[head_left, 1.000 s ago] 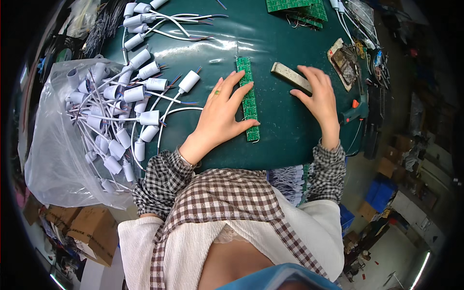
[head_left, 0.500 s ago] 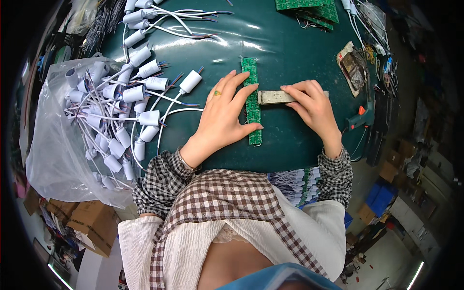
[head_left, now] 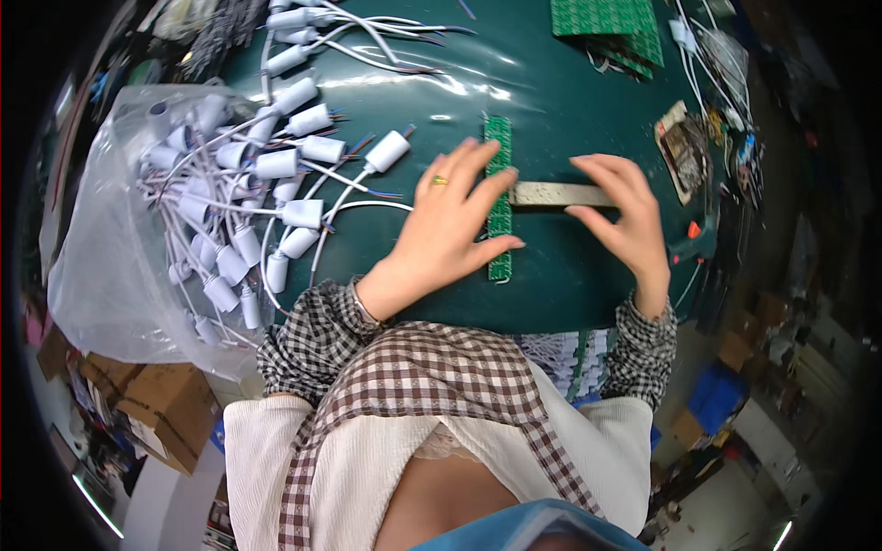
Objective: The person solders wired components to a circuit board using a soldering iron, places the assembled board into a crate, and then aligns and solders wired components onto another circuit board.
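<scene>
A narrow green strip of circuit boards (head_left: 499,220) lies lengthwise away from me on the dark green table. My left hand (head_left: 450,216) rests on it, fingers spread, fingertips on its upper half and thumb by its lower part. A flat metal bar (head_left: 559,194) lies crosswise, its left end against the strip's right edge. Over the bar's right end is my right hand (head_left: 629,216), open, with thumb and fingers apart; that end of the bar is hidden behind the hand.
White lamp holders with cables (head_left: 220,211) heap on a clear plastic bag (head_left: 101,275) at the left. More circuit board panels (head_left: 606,32) sit at the far right. A dirty tray (head_left: 682,154) and a glue gun (head_left: 695,243) are along the right edge.
My right hand has loosened from the bar, and its fingers and thumb have spread apart. My left hand stays on the strip. The whole view has shifted slightly.
</scene>
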The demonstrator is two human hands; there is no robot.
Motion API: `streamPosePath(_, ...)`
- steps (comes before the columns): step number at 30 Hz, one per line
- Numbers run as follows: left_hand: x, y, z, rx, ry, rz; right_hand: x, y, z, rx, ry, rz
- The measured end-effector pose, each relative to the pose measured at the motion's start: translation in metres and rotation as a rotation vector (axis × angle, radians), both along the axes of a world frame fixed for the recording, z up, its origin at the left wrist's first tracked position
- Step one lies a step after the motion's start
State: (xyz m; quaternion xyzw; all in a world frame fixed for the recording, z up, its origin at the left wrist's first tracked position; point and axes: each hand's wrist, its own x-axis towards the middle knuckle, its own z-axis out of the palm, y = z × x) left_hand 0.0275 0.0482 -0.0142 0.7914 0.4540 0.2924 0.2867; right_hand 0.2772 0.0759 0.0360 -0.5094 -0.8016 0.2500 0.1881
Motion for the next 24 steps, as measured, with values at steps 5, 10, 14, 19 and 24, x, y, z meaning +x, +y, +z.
streamPosePath(5, -0.016, -0.009, 0.093, -0.374, -1.075, -0.615, 0.003, 0.03, 0.035, 0.043, 0.21, -0.191)
streamPosePath(10, -0.012, -0.043, 0.141, -0.192, -1.88, -0.623, -0.012, 0.071, 0.059, 0.004, 0.592, -0.231)
streamPosePath(14, -0.009, -0.062, 0.134, -0.214, -1.794, -0.397, -0.046, 0.072, 0.069, -0.037, 0.568, -0.145)
streamPosePath(19, 0.025, -0.008, 0.111, 0.148, -1.003, -0.284, -0.073, 0.118, 0.104, 0.014, 0.741, -0.256)
streamPosePath(24, 0.092, -0.04, 0.101, 0.355, -0.679, -0.188, -0.03, 0.251, 0.118, 0.116, 1.17, -0.406)
